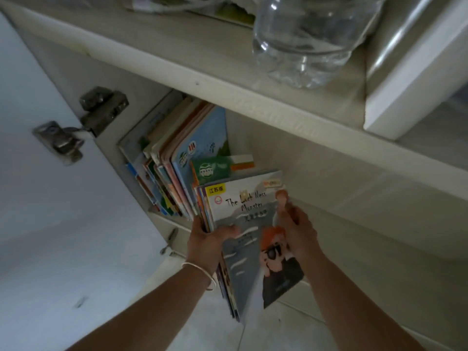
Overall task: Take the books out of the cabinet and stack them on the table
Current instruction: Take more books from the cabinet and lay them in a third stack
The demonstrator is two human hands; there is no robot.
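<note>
1. My left hand (206,243) grips a bundle of thin books (249,252) by its left edge, my thumb lying over the front cover and my fingers curled behind the pile. A silver bangle (202,271) sits on that wrist.
2. My right hand (298,234) grips the right edge of the same bundle, fingers curled round the cover's side near the top corner.
3. The front book of the bundle reads "The Loch Ness Monster" and shows a red-haired figure with a camera. The bundle stands tilted between my hands, its lower end hanging over the pale tiled floor (291,330), its upper end level with the cabinet opening.
4. Just beyond my left hand, a green book (220,168) leans behind the bundle's top edge.
5. Farther in and to the left of my hands, a row of books (177,158) stands upright in the cabinet (316,173), leaning against its left wall, a light blue cover facing out on the right.
6. Left of my left hand stands the open white cabinet door (50,198), with a metal hinge (83,122) near its top.
7. Above and beyond both hands, on the cabinet's top surface, sits a clear plastic bottle (309,39), partly out of frame.
</note>
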